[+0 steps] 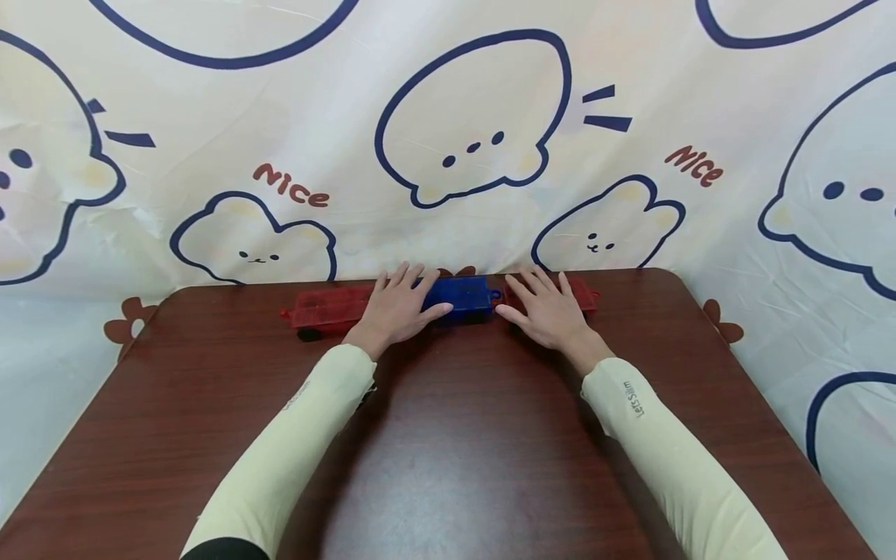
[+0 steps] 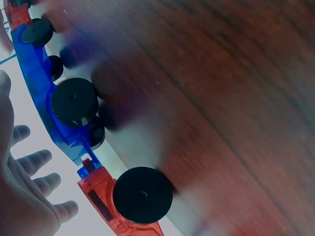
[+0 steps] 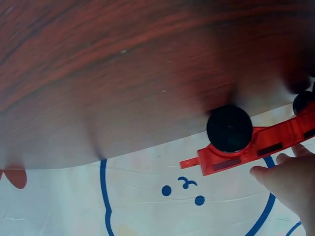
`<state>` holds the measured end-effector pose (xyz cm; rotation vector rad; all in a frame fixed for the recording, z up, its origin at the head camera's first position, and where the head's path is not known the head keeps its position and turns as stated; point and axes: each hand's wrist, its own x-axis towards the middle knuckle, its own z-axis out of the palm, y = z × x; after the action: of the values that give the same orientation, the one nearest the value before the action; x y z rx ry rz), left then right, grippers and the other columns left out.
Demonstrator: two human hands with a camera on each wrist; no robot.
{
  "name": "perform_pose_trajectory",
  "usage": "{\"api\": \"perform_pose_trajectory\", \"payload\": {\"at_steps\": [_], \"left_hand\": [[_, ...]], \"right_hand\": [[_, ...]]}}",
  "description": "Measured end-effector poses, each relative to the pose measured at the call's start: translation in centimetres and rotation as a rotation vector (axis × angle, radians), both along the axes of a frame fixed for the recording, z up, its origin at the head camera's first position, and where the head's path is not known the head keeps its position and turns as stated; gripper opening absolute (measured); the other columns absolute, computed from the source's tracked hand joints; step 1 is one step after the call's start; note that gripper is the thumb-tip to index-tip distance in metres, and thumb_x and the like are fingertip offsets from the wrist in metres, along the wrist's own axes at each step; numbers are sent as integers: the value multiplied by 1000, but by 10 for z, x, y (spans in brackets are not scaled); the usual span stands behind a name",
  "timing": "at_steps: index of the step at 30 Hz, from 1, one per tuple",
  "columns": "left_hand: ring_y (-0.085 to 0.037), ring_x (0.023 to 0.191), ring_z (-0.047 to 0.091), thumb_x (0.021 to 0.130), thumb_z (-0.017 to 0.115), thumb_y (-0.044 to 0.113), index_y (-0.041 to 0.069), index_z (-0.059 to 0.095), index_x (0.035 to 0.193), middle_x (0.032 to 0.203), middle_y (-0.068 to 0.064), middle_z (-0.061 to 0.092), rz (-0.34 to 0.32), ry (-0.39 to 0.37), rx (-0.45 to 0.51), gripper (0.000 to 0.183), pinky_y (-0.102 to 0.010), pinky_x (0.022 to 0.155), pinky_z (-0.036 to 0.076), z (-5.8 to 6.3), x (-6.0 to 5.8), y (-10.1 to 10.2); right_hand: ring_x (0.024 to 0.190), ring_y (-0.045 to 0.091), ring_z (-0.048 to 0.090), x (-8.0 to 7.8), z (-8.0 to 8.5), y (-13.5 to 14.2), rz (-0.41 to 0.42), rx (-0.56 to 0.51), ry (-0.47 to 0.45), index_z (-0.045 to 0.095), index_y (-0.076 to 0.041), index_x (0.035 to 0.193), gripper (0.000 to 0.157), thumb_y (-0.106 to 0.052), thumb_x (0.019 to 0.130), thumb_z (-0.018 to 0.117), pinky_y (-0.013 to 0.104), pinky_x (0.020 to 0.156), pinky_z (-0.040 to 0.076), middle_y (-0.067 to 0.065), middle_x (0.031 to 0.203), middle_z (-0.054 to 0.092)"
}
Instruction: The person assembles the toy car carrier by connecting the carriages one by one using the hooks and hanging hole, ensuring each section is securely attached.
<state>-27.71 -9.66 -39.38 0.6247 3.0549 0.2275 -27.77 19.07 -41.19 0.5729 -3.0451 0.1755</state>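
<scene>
Along the table's far edge stand toy train cars in a row: a long red car (image 1: 329,309) on the left, a blue car (image 1: 462,294) in the middle and a red car (image 1: 582,294) on the right. My left hand (image 1: 402,303) lies spread over the join of the left red car and the blue one, hiding it from above. In the left wrist view a blue coupling (image 2: 89,167) links those two, above round black wheels (image 2: 75,101). Fingers spread, my right hand (image 1: 549,311) overlaps the right red car, near the blue car's end hook (image 1: 495,295).
The brown wooden table (image 1: 434,451) spreads out toward me from the row. Right behind its far edge hangs a pale cloth (image 1: 455,233) printed with cartoon animals, and it continues down both sides. A small red end tab (image 1: 285,313) sticks out at the row's left.
</scene>
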Motion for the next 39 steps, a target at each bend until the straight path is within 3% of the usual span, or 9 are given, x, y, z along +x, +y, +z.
{"api": "perform_pose_trajectory", "payload": {"at_steps": [10, 24, 39], "left_hand": [[-36, 154, 10, 101, 37, 67, 15, 27, 162, 167, -13, 22, -6, -12, -10, 81, -59, 121, 5, -4, -4, 14], [-35, 155, 9, 101, 29, 70, 19, 25, 163, 167, -11, 21, -8, -12, -44, 80, -62, 120, 7, -10, -12, 33], [-34, 154, 10, 98, 29, 75, 22, 28, 162, 166, -11, 26, -5, -27, -31, 84, -62, 120, 6, -15, -18, 41]], "right_hand": [[155, 32, 9, -3, -6, 11, 6, -16, -25, 33, -19, 161, 78, -69, 101, 32, 62, 120, 0, 9, 168, 22], [155, 31, 11, -12, -2, 11, 31, 43, -1, 32, -20, 161, 80, -71, 100, 27, 63, 120, 6, 9, 166, 26], [155, 30, 8, -21, -2, 5, 42, 63, 9, 31, -22, 161, 81, -73, 99, 27, 63, 120, 7, 9, 168, 19]]}}
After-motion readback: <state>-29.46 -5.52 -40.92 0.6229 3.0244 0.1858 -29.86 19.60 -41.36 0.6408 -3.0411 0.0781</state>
